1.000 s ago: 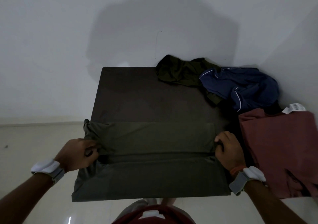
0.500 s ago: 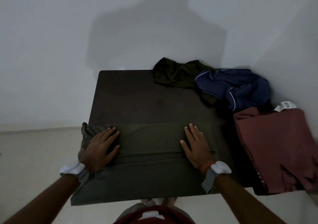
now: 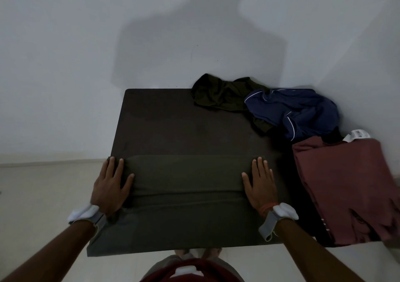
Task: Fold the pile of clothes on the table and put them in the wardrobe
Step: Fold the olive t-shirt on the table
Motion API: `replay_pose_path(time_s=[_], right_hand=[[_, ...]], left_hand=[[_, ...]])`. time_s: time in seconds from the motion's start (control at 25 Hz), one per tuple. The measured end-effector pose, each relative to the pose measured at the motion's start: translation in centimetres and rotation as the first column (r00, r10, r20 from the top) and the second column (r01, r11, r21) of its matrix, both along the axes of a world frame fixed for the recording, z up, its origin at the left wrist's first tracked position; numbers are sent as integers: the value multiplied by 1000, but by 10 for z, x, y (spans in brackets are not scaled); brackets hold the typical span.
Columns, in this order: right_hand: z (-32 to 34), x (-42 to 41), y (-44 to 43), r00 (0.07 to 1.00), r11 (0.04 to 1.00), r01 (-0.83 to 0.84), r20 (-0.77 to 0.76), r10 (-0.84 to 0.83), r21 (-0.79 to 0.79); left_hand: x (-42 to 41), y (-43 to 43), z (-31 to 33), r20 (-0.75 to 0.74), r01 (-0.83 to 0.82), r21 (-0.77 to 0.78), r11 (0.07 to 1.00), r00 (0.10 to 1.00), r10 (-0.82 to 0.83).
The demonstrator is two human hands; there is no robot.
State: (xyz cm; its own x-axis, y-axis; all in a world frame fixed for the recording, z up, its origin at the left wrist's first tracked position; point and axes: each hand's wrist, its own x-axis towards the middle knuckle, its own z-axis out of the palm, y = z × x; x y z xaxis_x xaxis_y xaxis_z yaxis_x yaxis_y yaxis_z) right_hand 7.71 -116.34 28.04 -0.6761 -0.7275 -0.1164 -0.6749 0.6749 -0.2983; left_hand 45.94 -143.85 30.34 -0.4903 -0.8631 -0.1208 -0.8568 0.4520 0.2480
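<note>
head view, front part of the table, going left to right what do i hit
left hand pressing flat → olive garment → right hand pressing flat → maroon garment

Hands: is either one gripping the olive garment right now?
No, the left hand and the right hand both lie flat with straight fingers on the olive garment.
</note>
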Motion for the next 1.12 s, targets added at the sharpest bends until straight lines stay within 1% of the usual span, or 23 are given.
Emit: replay_pose_path(time_s=[0.16, 0.24, 0.32, 0.4, 0.48, 0.52, 0.56, 0.6, 0.68, 0.84, 1.04, 1.08, 1.12], right_hand=[[2, 10, -5, 999, 996, -33, -6, 33, -85], [5, 17, -12, 998, 988, -60, 19, 63, -142], [9, 29, -22, 994, 976, -91, 37, 100, -196], [12, 45, -30, 987, 959, -143, 40, 158, -245], [15, 61, -39, 974, 935, -201, 40, 222, -291], [16, 70, -45, 967, 925, -228, 38, 251, -303], [18, 82, -52, 961, 917, -252, 34, 276, -308], [18, 92, -58, 955, 912, -269, 37, 294, -309], [20, 116, -72, 951, 906, -282, 35, 308, -316], [19, 161, -94, 950, 891, -292, 2, 312, -347], [30, 254, -133, 972, 925, -196, 58, 226, -327], [32, 265, -139, 976, 934, -168, 80, 203, -315], [36, 281, -149, 978, 951, -107, 142, 154, -290]], left_hand=[[5, 7, 5, -41, -105, 126, 986, 993, 111], [6, 14, 14, -103, -194, 232, 953, 969, 223], [12, 15, 18, -184, -299, 352, 887, 907, 378], [20, 12, 19, -203, -413, 531, 740, 786, 584], [27, 10, 20, -185, -463, 692, 554, 628, 756], [31, 9, 21, -162, -463, 753, 468, 559, 813], [37, 5, 22, -135, -452, 796, 403, 516, 846], [40, 1, 22, -113, -427, 831, 356, 497, 860], [50, -6, 20, -68, -354, 891, 284, 514, 855], [56, -19, 5, -37, -255, 944, 210, 549, 835], [68, -43, -1, -31, -63, 995, 77, 542, 840], [67, -43, -2, -29, -25, 998, 50, 541, 841], [72, -47, -4, -24, 4, 1000, 26, 553, 833]])
